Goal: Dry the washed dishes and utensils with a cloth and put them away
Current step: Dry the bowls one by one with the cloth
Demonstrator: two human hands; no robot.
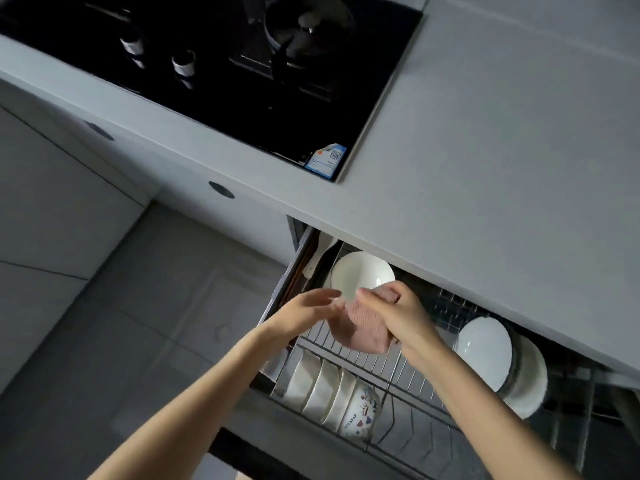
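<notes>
My right hand (398,315) grips a pink waffle cloth (360,329) above the pulled-out wire dish drawer (377,362). My left hand (306,311) is open with fingers extended, its fingertips touching the cloth's left edge. Just behind both hands a white bowl (360,273) stands in the drawer's back left corner. A row of white bowls (322,386) stands on edge at the drawer's front left, the nearest one (362,412) printed with small coloured figures. Stacked white plates (498,362) lean at the right of the drawer.
A grey countertop (485,150) overhangs the drawer's back. A black glass hob (221,64) with knobs and a burner is set into it, a sticker (327,161) at its near corner. Grey floor tiles (138,306) lie to the left.
</notes>
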